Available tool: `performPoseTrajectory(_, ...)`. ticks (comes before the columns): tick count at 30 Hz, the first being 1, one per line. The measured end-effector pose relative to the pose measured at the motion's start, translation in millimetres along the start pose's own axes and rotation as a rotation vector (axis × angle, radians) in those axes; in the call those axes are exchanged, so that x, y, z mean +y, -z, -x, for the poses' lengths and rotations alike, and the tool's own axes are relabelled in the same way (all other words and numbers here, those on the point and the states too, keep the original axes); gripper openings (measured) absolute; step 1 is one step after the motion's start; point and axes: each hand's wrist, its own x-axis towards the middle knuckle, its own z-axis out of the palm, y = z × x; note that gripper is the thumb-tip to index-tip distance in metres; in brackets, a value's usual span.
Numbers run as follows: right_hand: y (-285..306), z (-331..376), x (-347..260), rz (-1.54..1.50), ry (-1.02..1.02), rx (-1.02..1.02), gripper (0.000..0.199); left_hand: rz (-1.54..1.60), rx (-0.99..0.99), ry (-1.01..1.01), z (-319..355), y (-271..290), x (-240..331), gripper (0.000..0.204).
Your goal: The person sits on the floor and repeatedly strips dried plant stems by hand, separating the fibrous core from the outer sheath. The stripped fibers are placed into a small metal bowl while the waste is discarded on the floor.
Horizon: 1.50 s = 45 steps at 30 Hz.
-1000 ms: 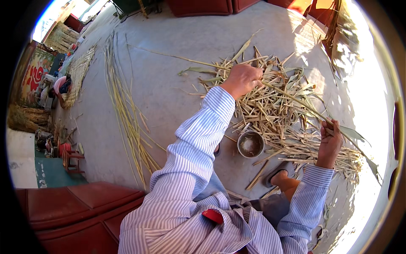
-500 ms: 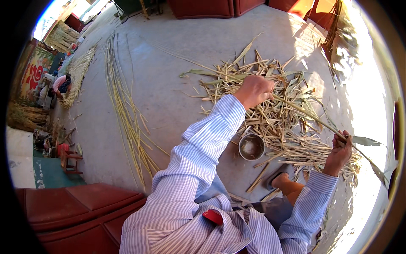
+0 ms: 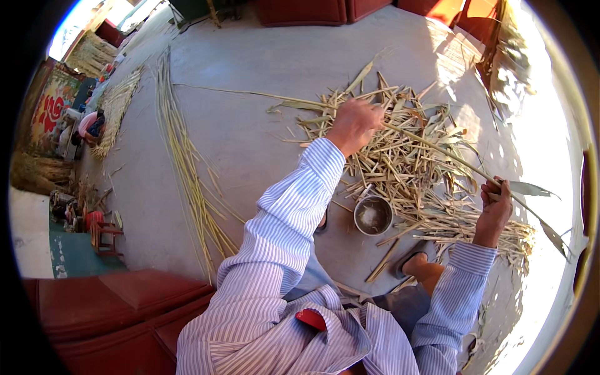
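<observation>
A long thin reed stalk [image 3: 431, 145] stretches across the concrete floor, from far left to a leafy end at the right. My left hand [image 3: 355, 124] is closed around the stalk near its middle, above a heap of cut stalk pieces [image 3: 406, 169]. My right hand [image 3: 497, 201] grips the same stalk close to its leaves, out past the right side of the heap. Both arms wear striped blue-and-white sleeves.
A small round metal bowl [image 3: 374, 215] stands on the floor by my sandalled foot [image 3: 415, 265]. A row of long pale stalks [image 3: 184, 162] lies to the left. A red bench [image 3: 106, 312] is at the lower left, woven mats and clutter [image 3: 81, 119] far left.
Both hands have lifted one long stalk out of the heap. My left hand slid along it toward the left while my right hand moved right and lower, pulling the stalk taut.
</observation>
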Motion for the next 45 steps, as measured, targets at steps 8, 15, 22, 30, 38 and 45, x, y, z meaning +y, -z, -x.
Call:
performPoseTrajectory(8, 31.6, -16.0, -11.5, -0.1, 0.023, -0.222, 0.032, 0.232, -0.085, -0.212, -42.6, -28.3, 68.6, 0.019)
performPoseTrajectory(15, 25.2, 4.9, -7.0, -0.156, 0.0, -0.321, 0.028, 0.726, -0.217, -0.198, -70.0, -74.6, 152.3, 0.021)
performPoseTrajectory(22, 32.2, -2.6, -2.2, -0.179, -0.061, -0.238, 0.031, 1.412, -0.37, 0.34, -77.3, -97.7, 168.2, 0.018)
performPoseTrajectory(30, 76.4, -19.4, 7.2, -0.077, -0.116, -0.074, 0.028, 0.979, -0.053, 0.49, -103.6, -95.8, 89.7, 0.021)
performPoseTrajectory(38, 78.2, -25.4, 9.6, -0.116, -0.116, -0.067, 0.026, 0.2, -0.295, -0.082, -87.4, -108.6, 97.1, 0.037)
performPoseTrajectory(45, 79.9, -32.2, 7.6, -0.145, -0.098, -0.05, 0.026, 0.974, -0.796, 0.18, -78.7, -117.7, 122.2, 0.022)
